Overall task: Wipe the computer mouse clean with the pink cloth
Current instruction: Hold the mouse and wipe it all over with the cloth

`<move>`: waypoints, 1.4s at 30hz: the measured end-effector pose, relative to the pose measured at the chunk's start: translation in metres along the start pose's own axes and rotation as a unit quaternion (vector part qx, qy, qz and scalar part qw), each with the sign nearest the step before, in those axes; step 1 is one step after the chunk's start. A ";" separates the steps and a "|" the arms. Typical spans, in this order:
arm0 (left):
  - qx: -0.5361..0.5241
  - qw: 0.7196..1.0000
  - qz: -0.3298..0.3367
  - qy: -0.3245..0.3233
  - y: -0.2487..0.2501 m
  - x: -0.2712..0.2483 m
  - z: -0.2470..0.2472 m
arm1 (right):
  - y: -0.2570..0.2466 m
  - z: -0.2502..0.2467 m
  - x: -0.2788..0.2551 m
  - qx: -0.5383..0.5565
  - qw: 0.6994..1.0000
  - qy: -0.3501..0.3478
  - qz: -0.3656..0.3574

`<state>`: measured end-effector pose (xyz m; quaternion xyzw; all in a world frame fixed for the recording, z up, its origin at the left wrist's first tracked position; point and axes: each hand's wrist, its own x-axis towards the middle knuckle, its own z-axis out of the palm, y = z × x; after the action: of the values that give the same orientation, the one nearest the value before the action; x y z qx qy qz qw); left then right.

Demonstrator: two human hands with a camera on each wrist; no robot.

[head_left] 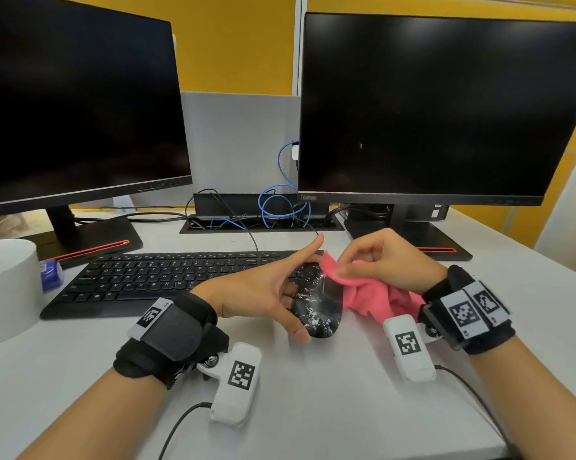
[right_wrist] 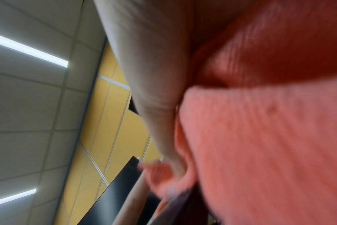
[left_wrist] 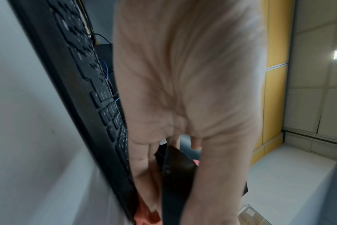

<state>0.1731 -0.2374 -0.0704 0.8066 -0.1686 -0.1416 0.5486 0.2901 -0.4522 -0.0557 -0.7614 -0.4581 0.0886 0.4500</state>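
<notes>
The left hand (head_left: 263, 290) gripped the speckled mouse (head_left: 318, 300), index finger straight. The right hand (head_left: 383, 260) pinched the pink cloth (head_left: 366, 293) against its right edge. Firm, overlapping strokes leftward would probably clean best.

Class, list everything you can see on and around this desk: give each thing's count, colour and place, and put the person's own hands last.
monitors: two, black, dark screens, back of desk
keyboard: one, black, left of the mouse
computer mouse: one, black with white specks, centre
pink cloth: one, bunched, right of the mouse, touching it
blue cables: looped, between the monitors
white container: one, far left
desk: one, pale grey
left hand: grips the mouse's sides
right hand: pinches the cloth against the mouse
</notes>
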 end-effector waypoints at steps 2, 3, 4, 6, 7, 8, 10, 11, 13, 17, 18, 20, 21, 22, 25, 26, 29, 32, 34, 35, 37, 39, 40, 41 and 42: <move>-0.001 1.000 0.002 -0.003 0.000 0.000 0.000 | 0.001 -0.004 0.001 0.003 1.000 0.021 0.007; 0.001 1.000 0.002 -0.002 0.000 0.000 0.000 | -0.001 -0.004 -0.001 0.017 1.000 -0.023 0.011; 0.002 1.000 0.002 0.000 0.000 0.000 0.000 | -0.003 -0.004 -0.003 0.025 0.996 -0.081 0.013; 0.003 1.000 0.001 0.005 0.000 0.000 0.000 | -0.007 0.000 -0.005 0.026 0.991 -0.132 0.016; 0.003 1.000 0.000 0.008 -0.001 0.000 -0.001 | -0.006 0.000 -0.004 0.029 0.993 -0.116 0.016; 0.003 1.000 0.001 0.011 -0.001 0.000 -0.002 | -0.004 -0.002 -0.003 0.030 0.996 -0.085 0.016; -0.001 1.000 0.005 0.013 -0.001 0.000 -0.002 | -0.001 -0.009 -0.004 0.019 0.998 -0.063 0.020; -0.002 1.000 0.005 0.014 -0.001 0.000 -0.002 | -0.001 -0.010 -0.004 0.013 0.996 -0.084 0.024; -0.005 1.000 0.006 0.014 -0.001 0.000 -0.003 | -0.003 -0.007 -0.006 0.005 0.991 -0.130 0.023; -0.015 0.999 0.010 0.028 -0.002 -0.003 -0.007 | 0.002 -0.003 -0.001 0.000 1.000 -0.013 0.003; -0.021 0.999 0.012 0.031 -0.001 -0.003 -0.008 | 0.003 -0.007 0.000 0.009 1.000 0.017 0.003; -0.025 0.999 0.011 0.030 -0.001 -0.003 -0.007 | 0.002 -0.010 -0.001 0.050 0.998 0.041 0.000; -0.023 0.999 0.010 0.027 0.000 -0.002 -0.007 | 0.000 -0.009 -0.001 0.070 0.997 0.044 -0.006; -0.020 0.999 0.009 0.023 0.000 -0.002 -0.006 | -0.002 -0.006 -0.001 0.081 0.996 0.039 -0.012; -0.005 1.000 0.005 0.014 0.000 -0.002 -0.004 | -0.005 0.001 -0.003 0.038 0.997 -0.070 -0.004; -0.001 1.000 0.004 0.013 -0.001 -0.002 -0.004 | -0.005 -0.001 -0.004 0.010 0.994 -0.108 0.006; -0.002 1.000 0.003 0.014 0.000 -0.001 -0.003 | 0.001 -0.010 -0.003 -0.012 0.999 -0.049 0.013; -0.012 1.000 0.002 0.014 0.000 -0.001 -0.002 | -0.001 -0.001 -0.001 0.062 0.998 0.010 0.002; -0.010 1.000 0.004 0.010 0.000 -0.002 -0.002 | -0.003 0.002 -0.001 0.053 0.996 -0.065 0.015; -0.006 1.000 0.003 0.008 0.000 -0.002 -0.002 | -0.004 0.000 -0.002 0.031 0.994 -0.098 0.021; -0.005 1.000 0.006 0.010 0.000 -0.001 -0.002 | -0.002 -0.006 -0.004 0.003 0.995 -0.090 0.032; -0.009 1.000 0.009 0.014 0.000 -0.001 -0.002 | 0.000 -0.007 -0.002 -0.004 1.000 -0.006 0.024; -0.010 1.000 0.009 0.015 0.000 -0.001 -0.002 | 0.000 -0.004 -0.001 0.014 1.000 0.021 0.015; -0.013 1.000 0.009 0.016 0.000 -0.001 -0.002 | -0.002 0.001 -0.001 0.042 0.999 0.024 0.009; -0.015 1.000 0.007 0.017 0.000 -0.001 -0.001 | -0.003 0.005 -0.001 0.065 0.998 0.000 0.008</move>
<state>0.1729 -0.2357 -0.0702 0.7994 -0.1628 -0.1261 0.5644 0.2851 -0.4493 -0.0559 -0.7343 -0.4449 0.1216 0.4981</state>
